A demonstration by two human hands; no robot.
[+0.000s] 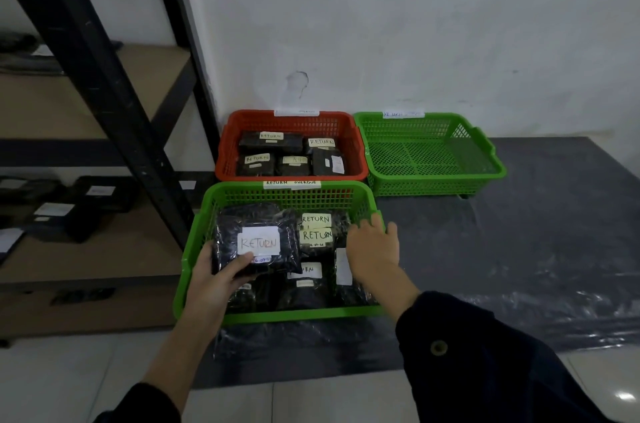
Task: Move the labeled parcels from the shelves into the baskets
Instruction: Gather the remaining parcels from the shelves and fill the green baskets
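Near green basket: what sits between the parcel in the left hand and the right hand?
In the head view, two yellow RETURN labels on parcels already in the near green basket lie between the held parcel and the right hand.

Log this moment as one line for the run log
left hand: holds RETURN parcel over near green basket | right hand: open, over basket's right side | far green basket: empty

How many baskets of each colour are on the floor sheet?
Green baskets: 2, the near green basket that holds parcels and the far green basket with nothing visible in it
Red baskets: 1, the red basket behind the near green one
Total: 3
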